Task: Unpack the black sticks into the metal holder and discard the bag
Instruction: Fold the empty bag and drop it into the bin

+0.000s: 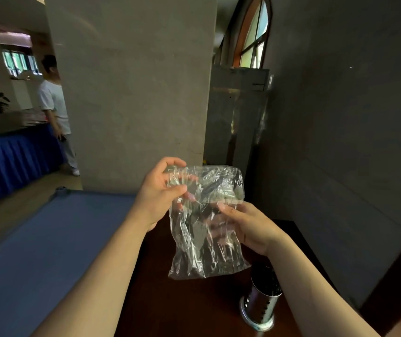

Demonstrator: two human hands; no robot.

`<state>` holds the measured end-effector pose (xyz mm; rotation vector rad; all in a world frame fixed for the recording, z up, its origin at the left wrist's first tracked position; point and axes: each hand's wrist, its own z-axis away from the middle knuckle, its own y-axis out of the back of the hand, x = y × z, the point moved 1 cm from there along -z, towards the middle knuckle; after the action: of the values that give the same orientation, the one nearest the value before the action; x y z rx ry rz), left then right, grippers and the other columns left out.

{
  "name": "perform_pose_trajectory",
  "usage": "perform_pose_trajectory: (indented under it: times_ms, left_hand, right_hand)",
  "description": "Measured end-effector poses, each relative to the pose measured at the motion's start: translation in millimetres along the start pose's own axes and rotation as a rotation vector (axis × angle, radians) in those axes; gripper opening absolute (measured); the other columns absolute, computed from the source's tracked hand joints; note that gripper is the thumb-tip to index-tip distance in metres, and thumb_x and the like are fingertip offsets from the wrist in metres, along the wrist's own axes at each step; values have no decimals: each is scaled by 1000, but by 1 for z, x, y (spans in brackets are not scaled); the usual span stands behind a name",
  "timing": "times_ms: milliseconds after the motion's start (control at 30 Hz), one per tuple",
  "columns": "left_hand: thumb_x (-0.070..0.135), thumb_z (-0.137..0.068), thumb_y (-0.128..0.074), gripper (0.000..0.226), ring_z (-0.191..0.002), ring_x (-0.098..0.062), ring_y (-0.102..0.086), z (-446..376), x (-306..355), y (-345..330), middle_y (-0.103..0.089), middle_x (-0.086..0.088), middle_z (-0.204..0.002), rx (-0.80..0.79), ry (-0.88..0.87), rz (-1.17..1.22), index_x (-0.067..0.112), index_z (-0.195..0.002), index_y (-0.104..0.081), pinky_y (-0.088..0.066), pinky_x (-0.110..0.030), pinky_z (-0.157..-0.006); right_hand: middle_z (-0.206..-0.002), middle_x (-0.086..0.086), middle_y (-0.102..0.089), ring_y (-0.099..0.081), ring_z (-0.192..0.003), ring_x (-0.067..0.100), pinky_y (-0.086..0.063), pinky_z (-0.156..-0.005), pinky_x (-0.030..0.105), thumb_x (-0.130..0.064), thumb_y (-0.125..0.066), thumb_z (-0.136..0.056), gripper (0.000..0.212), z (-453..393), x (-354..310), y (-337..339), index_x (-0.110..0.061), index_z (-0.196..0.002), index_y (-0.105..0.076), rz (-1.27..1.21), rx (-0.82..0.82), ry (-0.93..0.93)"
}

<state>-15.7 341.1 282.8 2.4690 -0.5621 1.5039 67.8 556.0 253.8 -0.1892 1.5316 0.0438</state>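
Note:
A crumpled clear plastic bag (204, 229) hangs in mid-air over the dark wooden table (170, 302). My left hand (160, 190) pinches its upper left edge. My right hand (245, 227) grips its right side, fingers partly behind the film. The bag looks flat, and I cannot tell whether any sticks are inside. Below and to the right stands the perforated metal holder (260, 310), its top filled with black sticks (266, 280).
A blue cloth-covered table (36, 251) lies to the left. A large stone pillar (133, 93) rises straight ahead and a grey wall (340, 142) closes the right. A person in white (56, 110) stands far left beside a blue-skirted table (12, 161).

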Motion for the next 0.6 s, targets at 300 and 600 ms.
perform_pose_trajectory:
  times_ms: [300,600]
  left_hand:
    - [28,-77,-84,114,-102,-20,-76,-3,-3,2,-75,-9,-122,37,141,193,40,-160,-8,-61,-36,-77]
    - [35,-91,-64,47,-86,-36,-76,11,-11,4,-76,-22,-112,-205,396,173,20,-135,-59,-64,-39,-63]
  right_hand:
    - [-99,24,-73,-73,-69,33,-59,-51,34,-24,-70,-89,34,-16,-5,1,-1,-115,-67,-64,115,167]
    - [-93,25,-74,-73,-64,28,-58,-51,33,-18,-71,-85,25,-30,-10,4,-3,-105,-74,-70,152,292]
